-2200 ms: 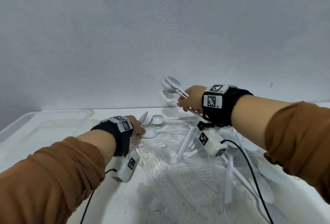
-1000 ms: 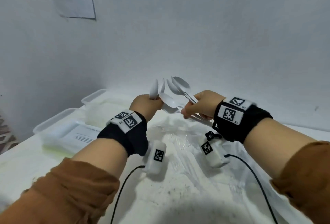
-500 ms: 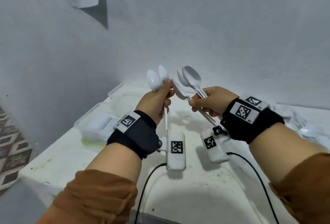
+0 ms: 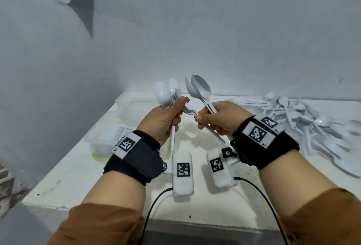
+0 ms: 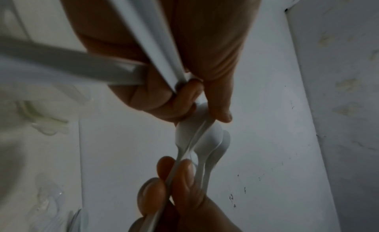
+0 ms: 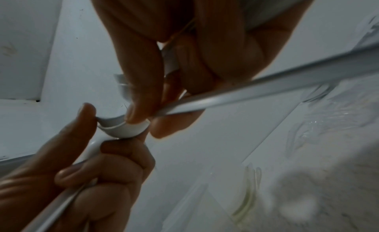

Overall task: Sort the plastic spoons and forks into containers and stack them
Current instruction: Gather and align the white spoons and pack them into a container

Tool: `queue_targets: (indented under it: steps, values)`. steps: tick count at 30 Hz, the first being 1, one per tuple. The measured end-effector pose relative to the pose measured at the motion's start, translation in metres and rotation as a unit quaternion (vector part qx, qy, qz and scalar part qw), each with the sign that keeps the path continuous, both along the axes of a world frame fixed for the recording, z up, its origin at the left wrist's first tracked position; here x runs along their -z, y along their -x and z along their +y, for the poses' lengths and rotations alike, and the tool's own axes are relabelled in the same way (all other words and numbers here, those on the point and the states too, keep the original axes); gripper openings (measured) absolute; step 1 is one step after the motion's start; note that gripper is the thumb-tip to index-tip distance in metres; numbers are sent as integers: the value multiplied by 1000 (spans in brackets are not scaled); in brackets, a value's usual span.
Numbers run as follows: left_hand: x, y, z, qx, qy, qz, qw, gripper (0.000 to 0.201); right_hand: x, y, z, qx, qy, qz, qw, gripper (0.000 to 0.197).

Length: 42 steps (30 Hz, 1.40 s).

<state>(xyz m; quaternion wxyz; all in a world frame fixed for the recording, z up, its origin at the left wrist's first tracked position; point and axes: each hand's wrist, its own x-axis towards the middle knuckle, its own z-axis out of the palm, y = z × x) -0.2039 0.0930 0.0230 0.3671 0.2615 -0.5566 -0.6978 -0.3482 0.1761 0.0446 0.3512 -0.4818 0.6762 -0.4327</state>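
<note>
Head view: white spoons (image 4: 168, 93) are being gripped upright in the left hand (image 4: 159, 120), more in the right hand (image 4: 218, 119), above the bench (image 4: 121, 168); containers (image 4: 109, 137) are waiting at left, and a large unsorted pile (image 4: 304, 119) is lying at right. Wrist views: fingers (image 5: 180, 105) of both hands are being kept curled round handles.

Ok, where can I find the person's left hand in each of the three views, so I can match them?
Head: just left of centre, the left hand grips spoons, bowls up.
Left wrist: top centre, very close.
Right wrist: bottom left.
Shared landmark: the right hand, also gripping spoons, beside it in the head view, at the bottom in the left wrist view, and at the top in the right wrist view.
</note>
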Motion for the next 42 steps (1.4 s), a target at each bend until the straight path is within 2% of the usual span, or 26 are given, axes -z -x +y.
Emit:
queue_targets:
  steps: [3, 8, 13, 15, 18, 20, 21, 24, 28, 30, 36, 42]
  values:
    - [-1, -1, 3, -5, -10, 35, 999, 18, -1, -4, 2, 11, 10, -24, 1000, 16]
    - [-4, 4, 7, 6, -20, 67, 998, 20, -1, -4, 7, 8, 29, -70, 997, 11]
    - [-1, 16, 9, 2, -16, 69, 997, 31, -1, 4, 10, 2, 34, -89, 995, 11]
    - [1, 20, 9, -2, -6, 72, 997, 43, -1, 11, 11, 5, 35, -85, 996, 13]
    - [1, 25, 8, 1, -1, 82, 997, 80, -1, 17, 12, 2, 37, -101, 994, 14]
    - [-2, 30, 9, -1, -5, 78, 997, 87, 0, 19, 12, -2, 40, -115, 993, 14]
    - [-4, 33, 10, -6, -7, 75, 997, 84, 0, 20, 12, 1, 42, -112, 993, 14]
    - [-7, 39, 13, -32, -36, 85, 995, 51, 0, 25, 10, 26, 50, -89, 994, 19]
    - [-8, 43, 12, -54, -71, 110, 990, 23, 0, 35, 11, 69, 70, -177, 979, 28]
    - [-8, 45, 12, -54, -83, 114, 989, 21, 1, 40, 12, 79, 76, -183, 977, 22]
    - [-7, 53, 13, -46, -108, 115, 986, 20, 12, 46, 15, 59, 121, -107, 985, 14]
    - [-9, 58, 16, -43, -89, 104, 990, 21, 13, 48, 14, 71, 138, -67, 986, 13]
